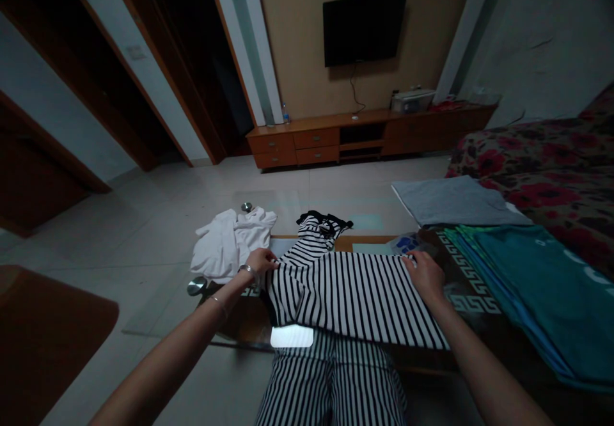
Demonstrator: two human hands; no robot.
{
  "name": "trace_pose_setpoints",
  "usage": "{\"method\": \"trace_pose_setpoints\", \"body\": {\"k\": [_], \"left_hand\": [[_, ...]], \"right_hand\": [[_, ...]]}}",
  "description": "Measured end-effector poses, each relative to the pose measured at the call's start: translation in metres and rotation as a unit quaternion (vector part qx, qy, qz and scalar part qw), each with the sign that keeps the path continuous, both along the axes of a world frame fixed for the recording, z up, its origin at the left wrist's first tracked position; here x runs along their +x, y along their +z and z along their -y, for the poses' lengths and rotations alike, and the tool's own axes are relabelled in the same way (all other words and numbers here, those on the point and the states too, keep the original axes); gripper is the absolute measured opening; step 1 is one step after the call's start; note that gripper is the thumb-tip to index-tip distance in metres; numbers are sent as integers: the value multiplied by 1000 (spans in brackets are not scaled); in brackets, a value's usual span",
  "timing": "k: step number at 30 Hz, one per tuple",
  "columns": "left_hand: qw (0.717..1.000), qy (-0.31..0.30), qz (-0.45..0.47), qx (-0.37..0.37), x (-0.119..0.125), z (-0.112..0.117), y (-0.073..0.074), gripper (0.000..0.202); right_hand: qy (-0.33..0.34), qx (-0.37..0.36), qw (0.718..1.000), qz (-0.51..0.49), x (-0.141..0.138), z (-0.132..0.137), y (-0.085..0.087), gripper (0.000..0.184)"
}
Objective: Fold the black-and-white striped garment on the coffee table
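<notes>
A black-and-white striped garment (345, 291) lies spread flat on a low glass-topped table (240, 330), its collar at the far end. My left hand (260, 263), with a bracelet on the wrist, pinches the garment's left edge. My right hand (425, 276) rests on its right edge with fingers curled onto the fabric. The garment's near hem hangs over the table's front edge.
A crumpled white garment (230, 240) lies left of the striped one. A folded grey cloth (455, 201) and folded teal and blue clothes (542, 291) sit to the right, beside a floral sofa (542, 170). A wooden TV cabinet (364, 135) stands at the far wall.
</notes>
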State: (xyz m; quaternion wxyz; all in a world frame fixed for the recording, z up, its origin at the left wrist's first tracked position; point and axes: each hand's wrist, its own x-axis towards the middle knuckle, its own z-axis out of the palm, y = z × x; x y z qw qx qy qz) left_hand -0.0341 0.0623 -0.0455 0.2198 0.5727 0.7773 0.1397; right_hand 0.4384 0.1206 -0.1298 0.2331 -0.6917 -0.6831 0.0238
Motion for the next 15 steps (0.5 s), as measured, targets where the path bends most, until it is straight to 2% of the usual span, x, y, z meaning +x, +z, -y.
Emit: {"method": "trace_pose_setpoints", "body": {"k": [3, 8, 11, 15], "left_hand": [[998, 33, -37, 41, 4, 1, -8, 16], [996, 57, -59, 42, 13, 1, -25, 12], [995, 65, -57, 58, 20, -1, -28, 17], [992, 94, -26, 84, 23, 2, -29, 11]], "right_hand": [[-3, 3, 1000, 6, 0, 1, 1, 32], [-25, 11, 999, 45, 0, 0, 3, 33], [-32, 17, 998, 42, 1, 0, 2, 31], [-15, -5, 1000, -14, 1, 1, 4, 32]]}}
